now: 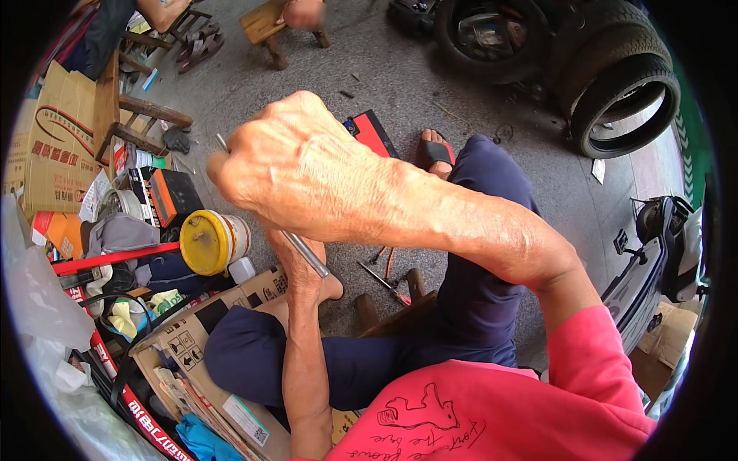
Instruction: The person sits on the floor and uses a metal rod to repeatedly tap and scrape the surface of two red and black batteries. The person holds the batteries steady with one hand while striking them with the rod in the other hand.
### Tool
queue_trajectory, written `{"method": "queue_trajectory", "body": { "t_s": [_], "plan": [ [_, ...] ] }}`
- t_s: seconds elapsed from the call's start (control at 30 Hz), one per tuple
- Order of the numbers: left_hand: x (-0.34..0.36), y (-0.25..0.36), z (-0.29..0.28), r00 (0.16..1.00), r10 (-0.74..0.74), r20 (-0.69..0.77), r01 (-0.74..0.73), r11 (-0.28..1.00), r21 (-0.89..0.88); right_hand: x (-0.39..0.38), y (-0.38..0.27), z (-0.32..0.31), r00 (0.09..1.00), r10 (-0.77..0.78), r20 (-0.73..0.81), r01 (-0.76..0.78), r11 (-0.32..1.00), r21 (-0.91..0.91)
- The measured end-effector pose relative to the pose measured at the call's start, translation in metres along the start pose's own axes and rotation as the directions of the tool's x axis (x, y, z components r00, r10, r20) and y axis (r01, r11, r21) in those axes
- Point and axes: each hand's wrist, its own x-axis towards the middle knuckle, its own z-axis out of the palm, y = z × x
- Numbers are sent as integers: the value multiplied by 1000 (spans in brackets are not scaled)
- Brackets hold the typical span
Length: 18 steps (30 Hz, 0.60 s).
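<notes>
The right hand (273, 165) has its grip closed around a metal rod (307, 254), which slants from far left to near right above the floor (261, 65). The left hand (286, 257) is mostly hidden beneath; its grip I cannot tell. A tub (206, 243) sits left, tyres (590, 132) far right.

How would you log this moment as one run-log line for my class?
right hand: gripping metal rod | left forearm: raised, its hand's grip hidden | left side: yellow-lidded bucket | upper right: tires
</notes>
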Motion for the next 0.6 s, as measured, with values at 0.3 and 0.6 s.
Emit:
{"method": "queue_trajectory", "body": {
  "t_s": [0.3, 0.6],
  "plan": [
    [-2, 8, -1, 998, -2, -61, -2, 999, -50, -15, 5, 14, 972, -214, 96, 221, 973, -63],
    [-9, -9, -3, 993, -32, 114, 34, 999, -22, -8, -5, 2, 938, -288, 192, 309, 947, -90]
  ]
}}
